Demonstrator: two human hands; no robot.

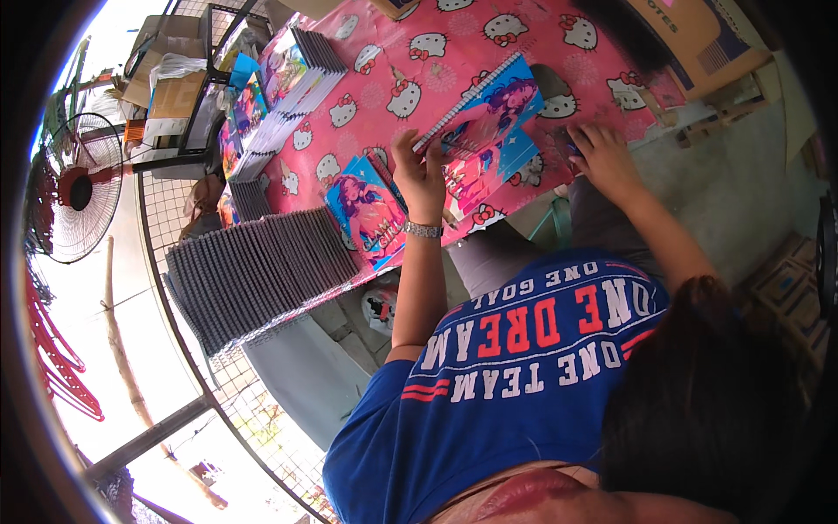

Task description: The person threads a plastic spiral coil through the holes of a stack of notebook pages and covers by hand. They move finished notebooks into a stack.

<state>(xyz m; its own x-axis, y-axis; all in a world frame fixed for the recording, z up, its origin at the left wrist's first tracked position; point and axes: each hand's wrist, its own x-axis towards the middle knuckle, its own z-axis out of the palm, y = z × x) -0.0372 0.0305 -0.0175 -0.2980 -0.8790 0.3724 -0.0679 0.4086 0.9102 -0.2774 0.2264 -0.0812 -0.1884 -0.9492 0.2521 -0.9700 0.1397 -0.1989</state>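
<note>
My left hand point(417, 179), with a metal watch point(422, 230) on its wrist, is raised at the spiral edge of a notebook point(489, 109). Its thumb and fingers are apart, and I see nothing held. That notebook has a blue and pink illustrated cover and lies slanted, partly over a second similar cover point(497, 164). Left of my wrist lies another spiral notebook point(362, 210) with a figure on blue. At the table's right edge, my right hand point(607, 162) has its fingers bent over a small dark thing that I cannot make out.
A long row of stacked spiral notebooks point(262, 271) fills the table's near left corner. Further stacks point(297, 74) stand behind it. The pink patterned tablecloth point(375, 96) runs under them. A cardboard box point(698, 44) is at far right, a fan point(78, 188) at left.
</note>
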